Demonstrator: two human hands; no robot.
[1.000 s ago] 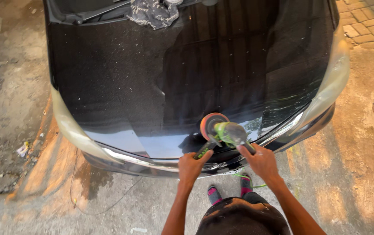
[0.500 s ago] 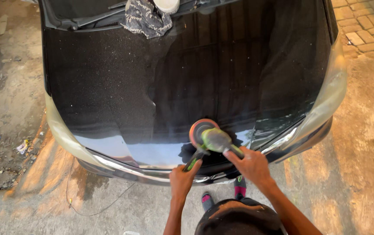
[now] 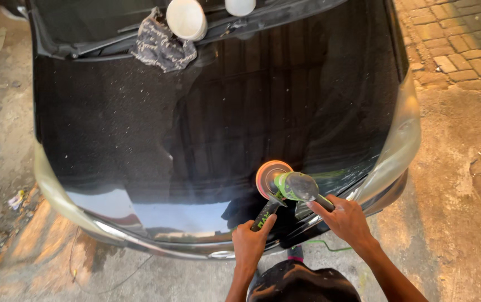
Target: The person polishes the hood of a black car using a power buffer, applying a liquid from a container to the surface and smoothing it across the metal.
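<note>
Lower centre: left hand point(image 3: 250, 241) clamped on the side handle and right hand point(image 3: 345, 219) clamped on the rear grip of a green polisher point(image 3: 285, 185), its orange pad on the black hood point(image 3: 140, 134); 2 white tubs point(image 3: 186, 18) at top

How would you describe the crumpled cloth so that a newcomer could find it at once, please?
Start at the black car hood and go to its far edge by the wiper. The crumpled cloth lies there, just left of a white tub. It alone is dark, patterned fabric.
</note>
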